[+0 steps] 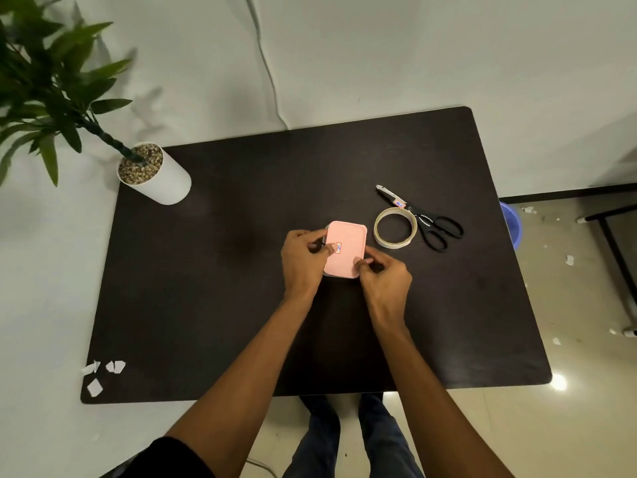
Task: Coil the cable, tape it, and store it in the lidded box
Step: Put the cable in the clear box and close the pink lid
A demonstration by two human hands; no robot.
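Observation:
A small box with a pink lid (348, 243) sits near the middle of the dark table (224, 270). My left hand (303, 260) grips its left edge, thumb lying on the lid beside a small sticker. My right hand (382, 274) pinches the lid's near right corner. The lid lies flat over the box; only a thin grey sliver of the box shows at the left. No cable is visible; the inside of the box is hidden. A roll of clear tape (395, 228) lies just right of the box.
Black-handled scissors (427, 220) lie beside the tape roll, blades pointing far-left. A potted plant in a white cylinder (155, 175) stands at the table's far-left corner. Small white paper scraps (103, 372) lie at the near-left corner. A blue bucket (512, 225) sits off the right edge.

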